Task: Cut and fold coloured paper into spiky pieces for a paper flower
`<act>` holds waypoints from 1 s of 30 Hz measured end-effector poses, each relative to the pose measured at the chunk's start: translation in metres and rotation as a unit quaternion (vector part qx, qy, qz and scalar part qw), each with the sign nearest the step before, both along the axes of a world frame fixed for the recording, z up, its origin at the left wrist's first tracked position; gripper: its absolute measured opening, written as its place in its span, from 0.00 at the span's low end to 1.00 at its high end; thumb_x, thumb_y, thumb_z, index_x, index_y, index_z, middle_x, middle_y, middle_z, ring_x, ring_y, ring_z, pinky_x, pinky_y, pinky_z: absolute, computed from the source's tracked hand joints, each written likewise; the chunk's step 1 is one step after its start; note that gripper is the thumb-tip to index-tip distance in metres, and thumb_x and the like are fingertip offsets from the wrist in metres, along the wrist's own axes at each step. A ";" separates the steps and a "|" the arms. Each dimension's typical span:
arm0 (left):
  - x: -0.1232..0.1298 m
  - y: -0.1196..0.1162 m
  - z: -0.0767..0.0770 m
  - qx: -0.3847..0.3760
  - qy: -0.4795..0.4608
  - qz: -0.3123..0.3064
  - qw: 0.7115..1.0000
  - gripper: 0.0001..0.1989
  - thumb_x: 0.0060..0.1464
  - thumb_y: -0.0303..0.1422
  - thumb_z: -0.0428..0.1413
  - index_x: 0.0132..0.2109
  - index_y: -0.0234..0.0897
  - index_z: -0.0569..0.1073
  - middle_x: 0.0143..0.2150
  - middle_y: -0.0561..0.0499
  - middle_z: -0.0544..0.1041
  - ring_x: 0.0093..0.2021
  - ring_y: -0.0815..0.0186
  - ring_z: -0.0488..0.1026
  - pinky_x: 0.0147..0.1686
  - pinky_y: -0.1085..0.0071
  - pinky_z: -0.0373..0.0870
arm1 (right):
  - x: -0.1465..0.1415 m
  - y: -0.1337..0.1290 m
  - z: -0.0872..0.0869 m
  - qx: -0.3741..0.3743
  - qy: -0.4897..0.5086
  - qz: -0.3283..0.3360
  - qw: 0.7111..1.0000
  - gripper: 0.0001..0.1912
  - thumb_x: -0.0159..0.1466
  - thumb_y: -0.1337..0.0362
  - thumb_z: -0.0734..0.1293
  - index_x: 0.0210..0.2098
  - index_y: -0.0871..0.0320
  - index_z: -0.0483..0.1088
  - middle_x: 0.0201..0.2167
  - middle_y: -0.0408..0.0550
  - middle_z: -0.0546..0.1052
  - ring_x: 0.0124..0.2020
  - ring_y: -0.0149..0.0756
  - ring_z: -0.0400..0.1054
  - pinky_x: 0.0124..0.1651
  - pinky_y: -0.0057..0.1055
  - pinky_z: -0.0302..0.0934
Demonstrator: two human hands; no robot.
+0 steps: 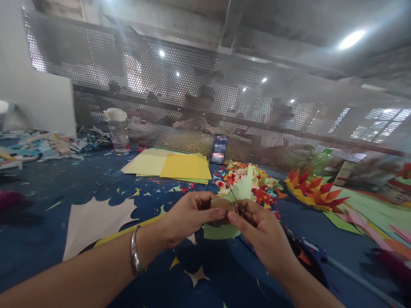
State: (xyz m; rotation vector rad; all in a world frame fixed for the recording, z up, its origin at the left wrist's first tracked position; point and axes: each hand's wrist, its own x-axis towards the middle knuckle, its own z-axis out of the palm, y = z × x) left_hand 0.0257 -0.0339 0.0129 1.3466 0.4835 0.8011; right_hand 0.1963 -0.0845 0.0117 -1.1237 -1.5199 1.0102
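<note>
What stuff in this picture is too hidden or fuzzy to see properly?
All in the head view:
- Brown piece: its whole shape, hidden by fingers of the left hand and right hand.
- Thin dark tool: its lower end, hidden by the right hand's fingers.
- Phone: its screen, blurred into squares.
- People behind the mesh: blurred and partly covered by it.
- Magenta thing: cut off by the left edge.

Scattered paper scraps (58,144) suggest a craft workshop.
</note>
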 end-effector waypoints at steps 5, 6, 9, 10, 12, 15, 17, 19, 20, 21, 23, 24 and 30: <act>-0.004 0.003 0.003 0.054 0.045 0.046 0.996 0.09 0.51 0.36 0.57 0.35 0.34 0.71 0.30 0.52 0.72 0.27 0.72 0.65 0.24 0.76 0.59 | 0.003 0.001 -0.004 -0.009 -0.006 -0.024 1.000 0.16 0.62 0.51 0.63 0.28 0.58 0.62 0.17 0.35 0.52 0.17 0.23 0.43 0.18 0.23 0.40; -0.005 0.004 0.004 0.065 0.048 0.051 0.995 0.09 0.52 0.36 0.57 0.35 0.34 0.71 0.30 0.51 0.72 0.27 0.72 0.65 0.23 0.76 0.58 | 0.003 0.002 -0.005 -0.013 -0.007 -0.030 0.999 0.17 0.63 0.51 0.62 0.27 0.58 0.61 0.16 0.34 0.49 0.17 0.23 0.40 0.18 0.23 0.37; -0.008 0.007 0.005 0.085 0.033 0.059 0.994 0.09 0.53 0.35 0.56 0.37 0.33 0.71 0.30 0.51 0.72 0.29 0.71 0.66 0.25 0.76 0.58 | 0.004 0.002 -0.006 -0.022 -0.016 -0.034 0.999 0.18 0.63 0.49 0.61 0.27 0.58 0.61 0.16 0.33 0.46 0.17 0.23 0.38 0.17 0.24 0.33; -0.009 0.007 0.005 0.087 0.023 0.059 0.994 0.09 0.53 0.35 0.56 0.37 0.33 0.71 0.30 0.51 0.72 0.30 0.72 0.66 0.26 0.76 0.58 | 0.004 0.002 -0.006 -0.025 -0.022 -0.030 0.999 0.18 0.63 0.49 0.61 0.27 0.58 0.62 0.16 0.33 0.46 0.17 0.23 0.37 0.17 0.24 0.33; -0.009 0.007 0.005 0.085 0.006 0.052 0.995 0.08 0.53 0.34 0.56 0.37 0.33 0.72 0.30 0.51 0.72 0.29 0.72 0.66 0.27 0.75 0.59 | 0.004 0.002 -0.005 -0.030 -0.029 -0.019 0.999 0.18 0.62 0.49 0.61 0.27 0.58 0.62 0.16 0.33 0.46 0.17 0.24 0.37 0.18 0.25 0.32; -0.008 0.005 0.005 0.077 -0.003 0.027 0.997 0.06 0.52 0.32 0.57 0.35 0.33 0.72 0.28 0.52 0.71 0.28 0.73 0.65 0.27 0.75 0.60 | 0.005 0.001 -0.004 -0.030 -0.036 -0.008 0.999 0.18 0.63 0.49 0.61 0.27 0.58 0.62 0.16 0.33 0.46 0.17 0.24 0.37 0.18 0.25 0.32; -0.006 0.003 0.006 0.071 -0.002 0.018 0.997 0.05 0.52 0.31 0.57 0.34 0.33 0.72 0.27 0.53 0.71 0.27 0.73 0.65 0.27 0.75 0.60 | 0.006 0.000 -0.004 -0.026 -0.040 -0.005 0.999 0.18 0.63 0.49 0.60 0.26 0.57 0.61 0.16 0.34 0.46 0.17 0.24 0.37 0.18 0.26 0.32; -0.005 0.002 0.006 0.065 0.000 0.020 0.998 0.05 0.52 0.31 0.57 0.34 0.33 0.71 0.27 0.53 0.71 0.26 0.74 0.64 0.27 0.75 0.60 | 0.006 0.000 -0.003 -0.022 -0.042 -0.002 0.999 0.19 0.63 0.49 0.60 0.25 0.57 0.61 0.16 0.33 0.46 0.17 0.24 0.38 0.18 0.26 0.33; -0.005 0.001 0.006 0.062 0.002 0.020 0.998 0.05 0.51 0.31 0.58 0.33 0.33 0.71 0.27 0.53 0.71 0.25 0.74 0.64 0.26 0.75 0.59 | 0.006 -0.001 -0.003 -0.022 -0.042 -0.001 0.999 0.19 0.63 0.49 0.60 0.25 0.57 0.61 0.16 0.33 0.45 0.17 0.24 0.37 0.18 0.26 0.33; -0.005 0.001 0.005 0.059 0.004 0.018 0.998 0.06 0.51 0.32 0.58 0.33 0.33 0.71 0.27 0.53 0.70 0.25 0.74 0.63 0.26 0.75 0.59 | 0.006 -0.001 -0.003 -0.023 -0.042 -0.001 0.999 0.19 0.63 0.49 0.60 0.25 0.57 0.62 0.16 0.33 0.45 0.16 0.24 0.37 0.18 0.25 0.33; -0.005 0.002 0.005 0.057 0.008 0.013 0.998 0.06 0.51 0.32 0.58 0.33 0.33 0.71 0.27 0.53 0.70 0.25 0.74 0.62 0.25 0.76 0.57 | 0.006 -0.001 -0.002 -0.022 -0.038 -0.003 0.999 0.19 0.63 0.49 0.60 0.25 0.57 0.62 0.15 0.33 0.46 0.16 0.24 0.38 0.18 0.25 0.34; -0.005 0.002 0.004 0.058 0.009 0.010 0.998 0.06 0.51 0.32 0.58 0.33 0.33 0.70 0.27 0.53 0.70 0.25 0.74 0.62 0.24 0.76 0.56 | 0.006 -0.001 -0.002 -0.021 -0.036 -0.005 0.999 0.19 0.63 0.49 0.61 0.25 0.58 0.62 0.15 0.33 0.47 0.16 0.24 0.38 0.18 0.25 0.34; -0.005 0.002 0.006 0.079 0.011 0.012 0.997 0.05 0.52 0.30 0.57 0.33 0.32 0.71 0.27 0.53 0.71 0.26 0.74 0.63 0.26 0.76 0.58 | 0.006 -0.001 -0.002 -0.029 -0.041 -0.004 0.999 0.19 0.62 0.50 0.61 0.25 0.58 0.62 0.15 0.33 0.49 0.15 0.23 0.37 0.18 0.25 0.34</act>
